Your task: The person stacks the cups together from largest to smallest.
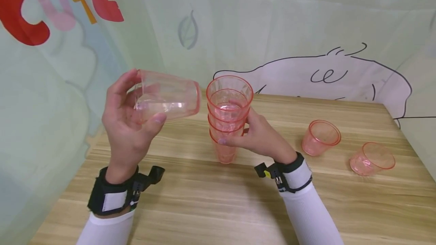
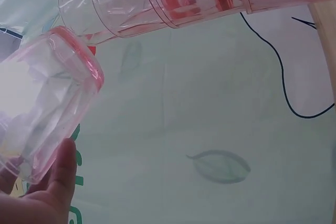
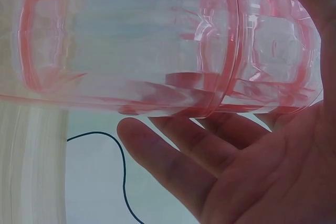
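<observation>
While the left hand [image 1: 124,124] holds a clear cup [image 1: 170,95] on its side in the air, the right hand [image 1: 262,133] grips a stack of cups [image 1: 229,99] just beside it. The lone cup is see-through and faintly pink, faceted and tapered, with a deeper pink band round its narrower end, which points at the stack's top. The stacked cups are of the same tinted plastic; they nest one inside another and stand upright, mouths up, their reddish rims showing as rings one below the next. Whether the stack's foot touches the surface [image 1: 204,207] cannot be told.

The left hand curls round the wider end of its cup, thumb along the near side. The right hand is spread only as wide as the stack, its thumb across the front and its fingers behind.

To the right, well apart from the stack, a pink cup [image 1: 320,139] and another pink cup [image 1: 371,160] sit near each other on the wood-grain surface.

The cups show no readable label. On the printed backdrop [image 1: 238,41], big coloured letters [image 1: 102,5] spell CUTE; the green marks [image 2: 77,180] in the left wrist view are too cut off to read.
</observation>
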### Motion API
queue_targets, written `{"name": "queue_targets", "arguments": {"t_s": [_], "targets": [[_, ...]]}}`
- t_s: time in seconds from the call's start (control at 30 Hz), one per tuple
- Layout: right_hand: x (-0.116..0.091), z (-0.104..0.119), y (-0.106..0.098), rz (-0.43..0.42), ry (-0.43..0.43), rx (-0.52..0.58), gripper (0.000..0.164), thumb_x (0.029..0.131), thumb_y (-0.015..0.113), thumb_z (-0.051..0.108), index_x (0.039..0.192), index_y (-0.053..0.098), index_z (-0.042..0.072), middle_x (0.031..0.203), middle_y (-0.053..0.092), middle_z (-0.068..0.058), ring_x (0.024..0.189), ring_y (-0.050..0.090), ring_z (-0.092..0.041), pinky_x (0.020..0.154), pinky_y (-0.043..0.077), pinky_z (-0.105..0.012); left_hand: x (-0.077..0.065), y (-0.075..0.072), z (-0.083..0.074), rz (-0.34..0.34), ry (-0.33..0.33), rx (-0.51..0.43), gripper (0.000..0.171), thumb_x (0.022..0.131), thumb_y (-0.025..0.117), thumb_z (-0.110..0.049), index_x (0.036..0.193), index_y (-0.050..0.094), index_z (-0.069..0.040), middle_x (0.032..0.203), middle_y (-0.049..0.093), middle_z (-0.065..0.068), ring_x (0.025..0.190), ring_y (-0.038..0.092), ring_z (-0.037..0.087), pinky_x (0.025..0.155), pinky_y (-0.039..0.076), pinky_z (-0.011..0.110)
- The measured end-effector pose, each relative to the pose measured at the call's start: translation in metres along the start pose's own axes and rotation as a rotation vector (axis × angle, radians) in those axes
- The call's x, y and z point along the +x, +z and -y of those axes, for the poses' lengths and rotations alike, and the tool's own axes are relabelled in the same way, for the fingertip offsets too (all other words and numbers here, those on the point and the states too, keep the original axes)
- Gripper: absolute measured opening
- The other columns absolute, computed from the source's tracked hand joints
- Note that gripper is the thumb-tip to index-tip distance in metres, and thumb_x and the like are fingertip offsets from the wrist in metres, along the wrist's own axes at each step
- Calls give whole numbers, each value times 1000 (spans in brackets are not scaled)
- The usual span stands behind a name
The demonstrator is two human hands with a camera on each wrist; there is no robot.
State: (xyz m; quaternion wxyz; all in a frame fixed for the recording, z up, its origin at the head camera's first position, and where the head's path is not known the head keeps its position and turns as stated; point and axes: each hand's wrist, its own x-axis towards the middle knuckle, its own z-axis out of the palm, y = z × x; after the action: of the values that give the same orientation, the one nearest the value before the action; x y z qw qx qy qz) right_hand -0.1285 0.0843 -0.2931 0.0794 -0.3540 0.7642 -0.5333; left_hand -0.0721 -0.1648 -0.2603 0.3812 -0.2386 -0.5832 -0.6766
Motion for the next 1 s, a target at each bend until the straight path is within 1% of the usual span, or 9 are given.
{"name": "queue_targets", "arguments": {"t_s": [0.27,0.47,0.7,0.83,1.0], "targets": [[0,-1,0,1,-2,14,69,74,79,13,130,38,11,116,58,1,101,57,-12,79,51,-34,-2,7,-3,-16,-1,-88,75,62,76,-4,128,42,9,121,40,30,103,49,41,79,52,35],[0,-1,0,9,8,15,70,74,79,14,131,38,11,117,58,1,102,57,-12,79,51,-34,-2,11,-4,-19,14,-87,75,62,75,-3,128,42,9,121,40,31,103,49,42,79,52,36],[0,0,0,9,19,7,69,74,79,15,130,38,12,116,58,1,102,56,-11,79,51,-34,-3,16,-3,-24,8,-132,77,62,77,-2,129,40,8,122,39,31,104,48,43,79,52,38],[-1,1,0,9,21,10,69,74,79,15,130,38,12,116,58,1,101,57,-11,79,51,-33,-4,18,-4,-14,0,-125,77,64,78,-4,129,40,7,123,39,30,104,48,43,80,52,38],[0,1,0,3,6,16,69,74,79,14,130,39,12,115,58,1,101,57,-11,80,51,-33,-3,20,-6,-11,11,-102,76,65,78,-7,129,40,7,123,40,30,105,48,43,80,52,39]]}}
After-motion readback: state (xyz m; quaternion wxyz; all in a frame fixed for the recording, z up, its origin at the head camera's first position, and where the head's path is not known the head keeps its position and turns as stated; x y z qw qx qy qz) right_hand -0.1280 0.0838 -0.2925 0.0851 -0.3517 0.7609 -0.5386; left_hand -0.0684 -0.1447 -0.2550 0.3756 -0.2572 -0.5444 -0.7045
